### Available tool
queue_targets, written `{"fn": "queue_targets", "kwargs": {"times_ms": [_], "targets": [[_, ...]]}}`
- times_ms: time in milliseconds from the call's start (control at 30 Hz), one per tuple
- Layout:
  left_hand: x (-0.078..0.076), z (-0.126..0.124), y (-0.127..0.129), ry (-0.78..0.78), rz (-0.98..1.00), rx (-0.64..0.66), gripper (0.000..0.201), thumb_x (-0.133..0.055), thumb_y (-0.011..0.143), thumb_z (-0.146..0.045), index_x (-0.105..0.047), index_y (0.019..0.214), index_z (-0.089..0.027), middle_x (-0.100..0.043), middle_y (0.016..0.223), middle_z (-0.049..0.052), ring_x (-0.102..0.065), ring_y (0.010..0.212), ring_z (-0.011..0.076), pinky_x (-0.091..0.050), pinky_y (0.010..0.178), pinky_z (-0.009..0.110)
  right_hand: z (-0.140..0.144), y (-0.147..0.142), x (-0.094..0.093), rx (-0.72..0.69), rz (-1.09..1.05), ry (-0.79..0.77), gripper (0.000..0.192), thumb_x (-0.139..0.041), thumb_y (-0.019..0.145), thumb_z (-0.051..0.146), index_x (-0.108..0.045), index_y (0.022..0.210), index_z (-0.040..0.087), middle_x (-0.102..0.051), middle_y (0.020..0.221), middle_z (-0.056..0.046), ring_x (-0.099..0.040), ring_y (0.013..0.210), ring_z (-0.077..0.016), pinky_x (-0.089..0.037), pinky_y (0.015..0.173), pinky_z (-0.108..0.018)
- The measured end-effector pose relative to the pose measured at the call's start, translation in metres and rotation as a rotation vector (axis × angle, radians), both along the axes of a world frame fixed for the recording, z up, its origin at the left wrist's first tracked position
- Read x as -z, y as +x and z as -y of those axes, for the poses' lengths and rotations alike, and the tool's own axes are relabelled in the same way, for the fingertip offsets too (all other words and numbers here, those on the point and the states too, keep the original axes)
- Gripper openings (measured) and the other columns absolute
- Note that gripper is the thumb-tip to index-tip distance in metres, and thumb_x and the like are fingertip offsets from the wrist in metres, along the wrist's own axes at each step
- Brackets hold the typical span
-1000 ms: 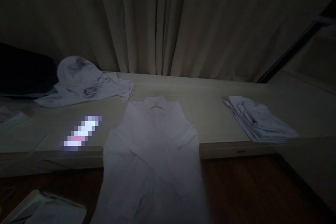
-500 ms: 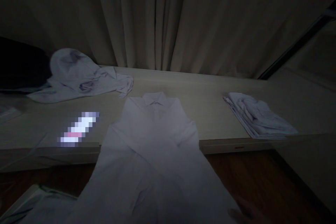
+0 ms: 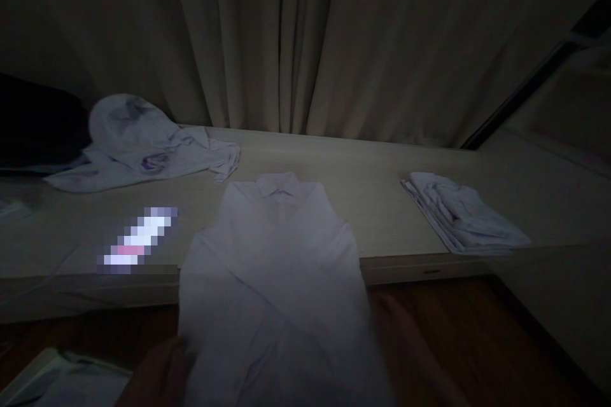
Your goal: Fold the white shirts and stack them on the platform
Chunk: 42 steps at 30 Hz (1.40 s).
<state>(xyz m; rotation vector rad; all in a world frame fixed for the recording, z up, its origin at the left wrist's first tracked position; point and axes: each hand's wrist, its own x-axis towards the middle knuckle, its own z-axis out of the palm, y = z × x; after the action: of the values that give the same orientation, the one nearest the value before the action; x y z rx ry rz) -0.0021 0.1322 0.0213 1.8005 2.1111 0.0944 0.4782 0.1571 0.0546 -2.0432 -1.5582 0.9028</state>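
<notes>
The white shirt, soft, light and limp, is lying collar-up across the desk edge, best taken at its side seams, where the left hand at seven o'clock and the blurred right hand at five o'clock are resting, their fingers' grip impossible to tell.

- You work in very dim light — the whole view is dark and grainy.
- The pale shirt catches a faint bluish cast; your hands at its lower edges are blurred shadows.
- Corners fall to near black — the curtain shows only soft folds.
</notes>
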Motion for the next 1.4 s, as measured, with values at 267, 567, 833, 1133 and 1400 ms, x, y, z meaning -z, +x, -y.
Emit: {"fn": "queue_targets", "kwargs": {"times_ms": [267, 567, 833, 1133, 1400], "targets": [[0.032, -0.047, 0.069, 0.517, -0.203, 0.235, 0.051, -0.039, 0.081, -0.039, -0.057, 0.12, -0.012, -0.045, 0.137, 0.019, -0.034, 0.13, 0.0381, -0.034, 0.101, 0.055, -0.051, -0.076, 0.026, -0.327, 0.357, 0.186, 0.054, -0.034, 0.089, 0.039, -0.038, 0.138, 0.016, -0.03, 0.148, -0.011, -0.026, 0.137, -0.0242, -0.024, 0.113, -0.045], [0.026, -0.046, 0.072, 0.491, -0.282, 0.215, 0.049, -0.038, 0.083, -0.034, -0.053, 0.126, -0.016, -0.041, 0.141, 0.017, -0.028, 0.134, 0.0375, -0.028, 0.103, 0.056, -0.055, -0.067, 0.052, -0.331, 0.437, 0.29, 0.05, -0.035, 0.09, 0.038, -0.038, 0.138, 0.022, -0.032, 0.148, -0.007, -0.029, 0.136, -0.0221, -0.029, 0.111, -0.043], [0.01, -0.052, 0.076, 0.378, -0.308, 0.179, 0.049, -0.035, 0.085, -0.037, -0.051, 0.128, -0.019, -0.043, 0.14, 0.015, -0.034, 0.131, 0.0355, -0.03, 0.102, 0.055, -0.058, -0.071, 0.048, -0.356, 0.426, 0.287, 0.049, -0.036, 0.089, 0.036, -0.042, 0.135, 0.021, -0.035, 0.146, -0.009, -0.031, 0.135, -0.0228, -0.028, 0.111, -0.043], [-0.011, -0.053, 0.081, 0.298, -0.274, 0.183, 0.05, -0.036, 0.085, -0.038, -0.048, 0.13, -0.02, -0.044, 0.139, 0.016, -0.035, 0.129, 0.0359, -0.033, 0.098, 0.058, -0.057, -0.07, 0.027, -0.351, 0.408, 0.227, 0.048, -0.035, 0.089, 0.038, -0.05, 0.129, 0.016, -0.043, 0.141, -0.012, -0.038, 0.131, -0.0232, -0.03, 0.11, -0.041], [-0.008, -0.046, 0.08, 0.383, -0.244, 0.166, 0.049, -0.036, 0.085, -0.036, -0.05, 0.129, -0.019, -0.043, 0.141, 0.013, -0.033, 0.132, 0.0324, -0.028, 0.105, 0.055, -0.05, -0.077, 0.018, -0.324, 0.403, 0.23, 0.049, -0.036, 0.089, 0.038, -0.05, 0.129, 0.014, -0.043, 0.14, -0.013, -0.037, 0.131, -0.0236, -0.03, 0.11, -0.042]]}}
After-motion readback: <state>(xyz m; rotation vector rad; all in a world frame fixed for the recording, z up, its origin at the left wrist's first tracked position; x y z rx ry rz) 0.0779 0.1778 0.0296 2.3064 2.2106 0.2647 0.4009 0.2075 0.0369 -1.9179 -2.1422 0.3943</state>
